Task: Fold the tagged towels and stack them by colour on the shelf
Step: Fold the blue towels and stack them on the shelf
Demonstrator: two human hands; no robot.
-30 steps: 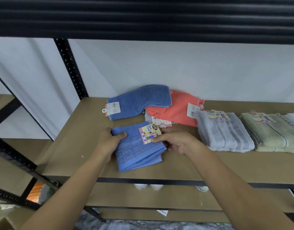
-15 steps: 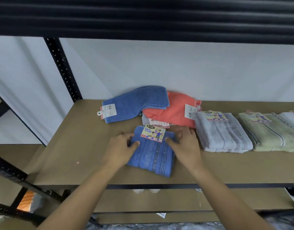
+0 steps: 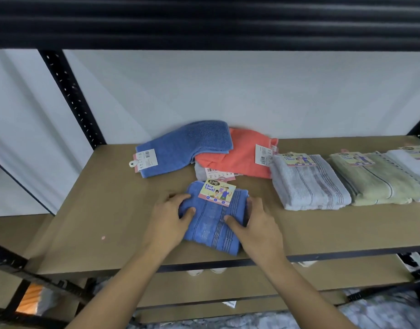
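A folded blue striped towel [image 3: 212, 222] with a colourful "Face Towel" tag [image 3: 216, 192] lies on the brown shelf [image 3: 97, 210] near its front edge. My left hand [image 3: 168, 222] presses on the towel's left side, thumb on top. On the towel's right side rests my right hand [image 3: 256, 226], fingers along the edge and thumb on the cloth. Behind lie a loosely folded blue towel [image 3: 180, 148] with a white tag, a coral towel [image 3: 242, 157], and a grey cloth [image 3: 200, 170] partly under the coral one.
To the right stand folded stacks in a row: a pale grey striped towel [image 3: 308, 181], a green one [image 3: 375, 176] and a white one [image 3: 413, 162] at the frame edge. A black upright post [image 3: 71, 98] stands at the back left. A lower shelf [image 3: 323, 274] shows beneath.
The blue towel has been turned from a slant to lie squarer with its tag at the back. Both hands have shifted from holding its ends to pressing on its two sides.
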